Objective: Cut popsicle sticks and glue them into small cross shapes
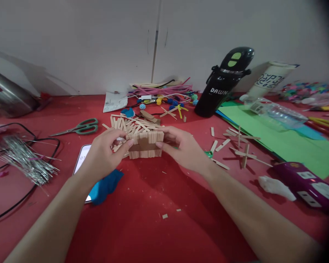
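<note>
Between my two hands is a bundle of wooden craft sticks [146, 150], packed side by side with a brown band across the middle. My left hand [109, 149] grips its left end, thumb in front and fingers behind. At the right end, my right hand [179, 146] pinches it the same way. The bundle is held over the red table, in front of a loose pile of craft sticks [124, 122]. Partly under my left forearm lies a phone [80, 159] with a lit screen, and a blue cloth-like piece [105, 188] covers part of it.
Green-handled scissors [83, 128] and silver wires [30, 160] lie at left. A black bottle [222, 84] stands at the back right. Sticks joined in crosses [245, 155], green paper sheets [279, 135] and a purple power socket [304, 186] are on the right. Pink cords [164, 91] lie by the wall.
</note>
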The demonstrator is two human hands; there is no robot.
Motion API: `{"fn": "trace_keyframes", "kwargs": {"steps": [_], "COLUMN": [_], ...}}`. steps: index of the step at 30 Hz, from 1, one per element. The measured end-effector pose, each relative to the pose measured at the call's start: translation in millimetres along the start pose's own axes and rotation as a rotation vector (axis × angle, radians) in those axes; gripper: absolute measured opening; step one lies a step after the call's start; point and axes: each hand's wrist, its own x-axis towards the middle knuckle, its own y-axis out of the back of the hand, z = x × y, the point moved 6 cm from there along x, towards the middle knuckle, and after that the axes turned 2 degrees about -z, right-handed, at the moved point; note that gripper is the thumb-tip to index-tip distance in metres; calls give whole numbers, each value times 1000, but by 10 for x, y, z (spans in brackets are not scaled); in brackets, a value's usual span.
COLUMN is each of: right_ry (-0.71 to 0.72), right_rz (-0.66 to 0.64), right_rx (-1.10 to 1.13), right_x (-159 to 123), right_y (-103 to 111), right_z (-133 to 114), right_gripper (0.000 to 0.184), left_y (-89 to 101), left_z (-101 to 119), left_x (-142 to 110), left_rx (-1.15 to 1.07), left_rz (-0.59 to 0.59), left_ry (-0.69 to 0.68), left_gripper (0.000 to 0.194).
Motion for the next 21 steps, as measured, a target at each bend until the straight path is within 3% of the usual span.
{"fn": "trace_keyframes", "kwargs": {"steps": [7,21], "right_ry": [134,145], "right_rz": [70,81], "right_rx": [-205,-119], "right_x": [-56,-36], "right_y": [62,37], "right_z": [-114,-191], "right_gripper": [33,15], "left_y": [4,8], "left_z": [75,96], "left_x": [-30,-3], "left_rx": [-53,-134], "left_rz": [41,33], "left_ry": [-73,-95], "left_gripper": [25,18]}}
